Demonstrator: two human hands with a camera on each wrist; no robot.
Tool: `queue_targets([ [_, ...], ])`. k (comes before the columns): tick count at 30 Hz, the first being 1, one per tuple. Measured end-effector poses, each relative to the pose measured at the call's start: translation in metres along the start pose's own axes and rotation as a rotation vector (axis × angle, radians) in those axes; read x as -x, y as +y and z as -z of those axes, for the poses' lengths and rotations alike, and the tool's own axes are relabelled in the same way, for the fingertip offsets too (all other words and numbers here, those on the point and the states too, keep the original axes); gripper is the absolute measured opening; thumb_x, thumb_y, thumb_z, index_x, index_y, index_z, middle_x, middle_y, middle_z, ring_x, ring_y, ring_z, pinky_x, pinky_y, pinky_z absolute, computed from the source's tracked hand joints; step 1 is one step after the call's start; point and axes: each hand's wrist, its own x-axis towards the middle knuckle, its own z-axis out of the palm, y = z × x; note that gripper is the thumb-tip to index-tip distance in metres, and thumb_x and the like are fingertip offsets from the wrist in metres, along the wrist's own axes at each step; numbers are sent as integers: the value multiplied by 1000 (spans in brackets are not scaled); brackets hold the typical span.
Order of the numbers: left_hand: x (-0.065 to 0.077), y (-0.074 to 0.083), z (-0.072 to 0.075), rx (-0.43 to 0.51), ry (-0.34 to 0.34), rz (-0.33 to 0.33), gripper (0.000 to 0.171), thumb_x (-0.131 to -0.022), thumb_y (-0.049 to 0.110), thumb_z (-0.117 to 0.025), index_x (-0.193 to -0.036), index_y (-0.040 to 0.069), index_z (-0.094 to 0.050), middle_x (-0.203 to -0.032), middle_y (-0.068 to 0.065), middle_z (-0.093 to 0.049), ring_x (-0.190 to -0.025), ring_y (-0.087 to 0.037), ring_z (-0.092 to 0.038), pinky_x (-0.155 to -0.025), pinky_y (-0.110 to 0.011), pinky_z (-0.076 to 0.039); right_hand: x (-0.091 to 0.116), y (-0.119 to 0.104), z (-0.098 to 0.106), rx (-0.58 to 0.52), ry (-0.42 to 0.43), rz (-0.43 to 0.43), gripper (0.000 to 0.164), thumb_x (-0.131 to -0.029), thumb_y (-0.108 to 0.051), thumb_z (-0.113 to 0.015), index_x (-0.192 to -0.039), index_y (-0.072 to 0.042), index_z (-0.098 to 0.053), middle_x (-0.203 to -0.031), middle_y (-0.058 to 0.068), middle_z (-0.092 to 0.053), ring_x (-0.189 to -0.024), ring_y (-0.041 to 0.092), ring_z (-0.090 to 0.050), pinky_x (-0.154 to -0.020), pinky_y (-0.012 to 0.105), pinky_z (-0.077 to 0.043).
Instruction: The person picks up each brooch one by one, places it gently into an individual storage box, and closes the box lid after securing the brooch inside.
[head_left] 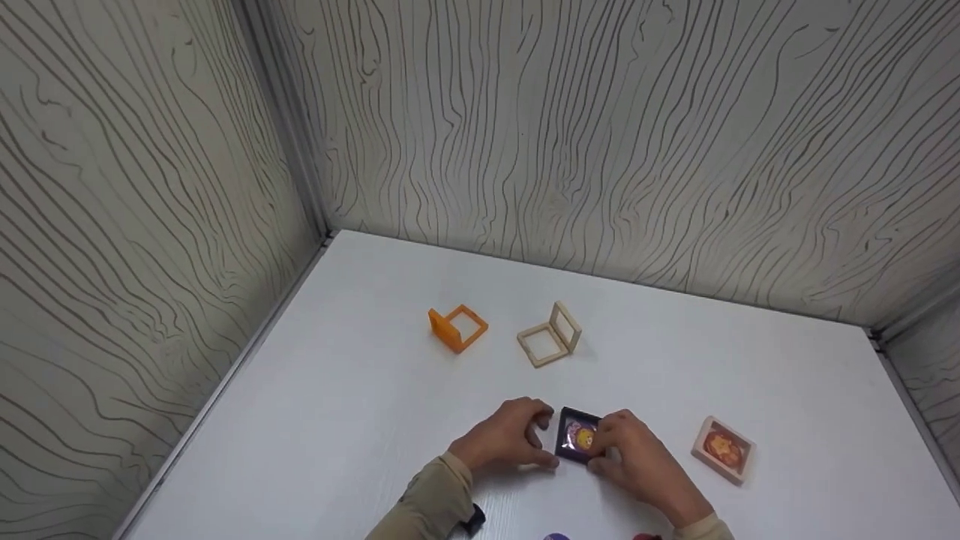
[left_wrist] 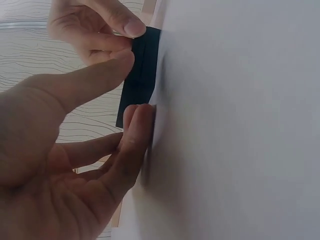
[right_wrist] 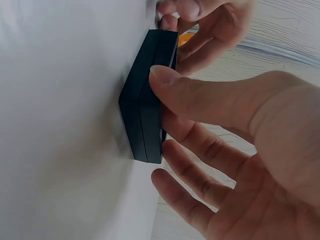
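A small black square display case (head_left: 582,414) lies flat on the white table, with a purple and yellow picture badge (head_left: 583,438) under its clear window. My right hand (head_left: 643,459) pinches the case at its right side. In the right wrist view, that thumb rests against the edge of the case (right_wrist: 145,107), while fingers reach over its face. To the left of the case, my left hand (head_left: 504,437) has its thumb and fingers spread in a loose curve, and a slight gap shows in the head view. The case's two halves meet along a thin seam.
Farther back stand an orange hinged frame (head_left: 448,331) and a pale beige hinged frame (head_left: 573,336), both unfolded. A pink case (head_left: 702,439) with a reddish badge lies at the right. Purple (head_left: 556,536) and red (head_left: 646,536) objects show at the bottom edge. Patterned walls (head_left: 525,135) enclose the table.
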Motion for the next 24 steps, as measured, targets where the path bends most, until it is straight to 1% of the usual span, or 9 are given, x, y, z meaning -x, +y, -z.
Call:
queue_targets([
  [2, 1, 0, 2, -7, 27, 7, 63, -76, 22, -89, -130, 8, -59, -107, 2, -61, -78, -4, -61, -71, -23, -50, 1, 2, 2, 1, -4, -27, 11, -79, -14, -83, -82, -23, -79, -97, -12, -62, -107, 18, -55, -96, 51, -48],
  [4, 2, -1, 6, -23, 74, 15, 59, -79, 23, -87, -128, 8, -59, -107, 1, -62, -77, -4, -60, -70, -24, -50, 1, 4, 3, -5, -10, -47, 10, -79, -14, -83, -83, -23, -79, -97, -11, -63, -108, 19, -55, -97, 51, -48],
  [9, 5, -10, 21, -52, 235, 28, 46, -85, 24, -82, -123, 7, -62, -108, -1, -65, -83, -7, -59, -72, -27, -51, -1, 7, 2, -18, -12, -59, 13, -79, -15, -82, -88, -23, -78, -99, -11, -64, -109, 20, -57, -97, 53, -48],
  [11, 7, -15, 27, -46, 295, 42, 39, -86, 24, -80, -118, 7, -64, -105, -1, -66, -84, -8, -60, -73, -29, -52, 2, 7, 0, -25, -4, -57, 14, -80, -16, -82, -91, -23, -77, -100, -12, -64, -108, 19, -57, -96, 52, -48],
  [13, 9, -20, 33, -28, 353, 50, 37, -86, 26, -80, -115, 7, -65, -101, -1, -67, -85, -9, -61, -75, -31, -53, 4, 7, 0, -32, 20, -47, 15, -81, -17, -82, -94, -23, -76, -101, -12, -63, -108, 19, -58, -95, 51, -50],
  [16, 11, -24, 41, -9, 434, 70, 40, -83, 32, -83, -109, 7, -65, -97, -2, -66, -82, -11, -61, -72, -31, -53, 9, 7, 3, -28, 73, -41, 16, -82, -18, -82, -94, -25, -75, -100, -15, -63, -106, 15, -60, -94, 46, -52],
  [19, 11, -28, 48, -4, 530, 72, 47, -79, 38, -85, -103, 6, -62, -94, -7, -64, -79, -13, -57, -69, -30, -49, 15, 8, 8, -31, 114, -47, 18, -82, -16, -82, -93, -29, -74, -98, -18, -63, -103, 10, -60, -92, 43, -53],
  [22, 10, -34, 56, 2, 661, 81, 52, -78, 41, -85, -99, 3, -57, -89, -11, -60, -75, -14, -50, -66, -29, -44, 22, 9, 12, -44, 117, -56, 19, -83, -15, -81, -92, -30, -73, -95, -20, -63, -98, 8, -61, -88, 38, -54],
  [24, 9, -36, 63, 20, 752, 87, 55, -78, 40, -86, -101, 1, -54, -89, -13, -57, -74, -15, -49, -65, -29, -41, 27, 9, 14, -63, 102, -58, 16, -85, -16, -79, -94, -29, -73, -95, -19, -63, -96, 8, -61, -85, 34, -54],
])
